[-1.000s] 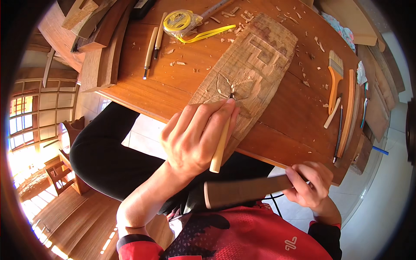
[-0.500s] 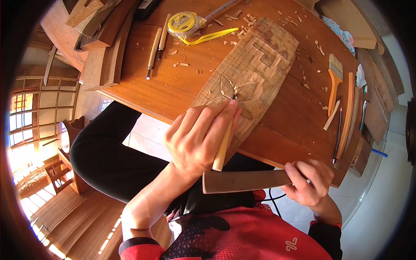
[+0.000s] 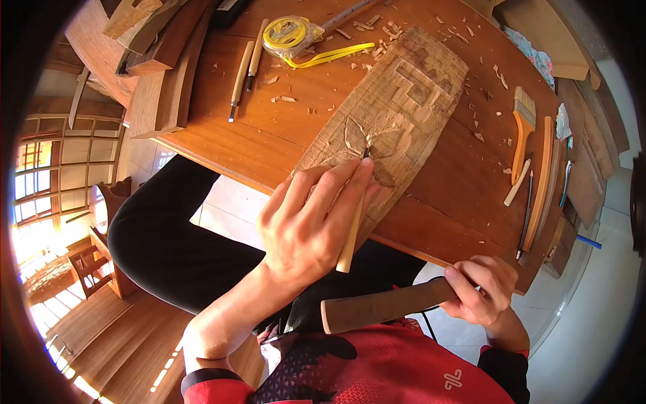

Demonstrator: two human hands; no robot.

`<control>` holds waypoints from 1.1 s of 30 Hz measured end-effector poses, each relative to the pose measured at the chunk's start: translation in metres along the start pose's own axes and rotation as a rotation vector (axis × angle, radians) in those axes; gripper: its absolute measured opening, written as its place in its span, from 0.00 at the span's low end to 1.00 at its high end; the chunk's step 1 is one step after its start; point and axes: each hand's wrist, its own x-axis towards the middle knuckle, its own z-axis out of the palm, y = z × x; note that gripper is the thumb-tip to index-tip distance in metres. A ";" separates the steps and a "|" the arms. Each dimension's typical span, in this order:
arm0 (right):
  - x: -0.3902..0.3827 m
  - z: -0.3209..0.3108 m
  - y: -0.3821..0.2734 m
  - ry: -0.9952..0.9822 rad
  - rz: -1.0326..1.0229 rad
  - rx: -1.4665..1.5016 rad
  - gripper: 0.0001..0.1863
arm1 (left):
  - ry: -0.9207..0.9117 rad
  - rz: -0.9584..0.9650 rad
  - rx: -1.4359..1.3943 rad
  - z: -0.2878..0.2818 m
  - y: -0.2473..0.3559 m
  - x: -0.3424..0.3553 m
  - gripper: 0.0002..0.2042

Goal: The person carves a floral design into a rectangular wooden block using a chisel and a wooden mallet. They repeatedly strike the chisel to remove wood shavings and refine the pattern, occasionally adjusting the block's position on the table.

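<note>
A carved wooden board [image 3: 420, 124] lies across the table's front edge, with leaf shapes and an angular raised design cut into it. My left hand [image 3: 306, 215] is closed round a wood carving chisel [image 3: 350, 242] with a pale handle; its dark tip stands on the board among the leaf outlines. In my right hand [image 3: 481, 293], fingers wrapped round one end, is a flat dark wooden bar [image 3: 383, 308]. Its free end points left, below the chisel's handle and apart from it.
Two more chisels [image 3: 242, 81] lie beside a yellow tape measure [image 3: 289, 37]. Wood offcuts [image 3: 158, 101] are stacked at left. A paintbrush [image 3: 522, 135], a pencil [image 3: 526, 215] and wooden strips [image 3: 542, 182] lie at right. Shavings [image 3: 393, 30] dot the brown table [image 3: 269, 148].
The wooden bar has dropped and tilted, its free end lower and farther from the chisel's handle. The chisel's handle end has shifted slightly right and down, its tip still on the board.
</note>
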 end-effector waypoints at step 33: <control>0.013 -0.020 0.030 -0.034 -0.182 -0.137 0.18 | 0.023 -0.209 0.059 0.008 0.026 -0.009 0.19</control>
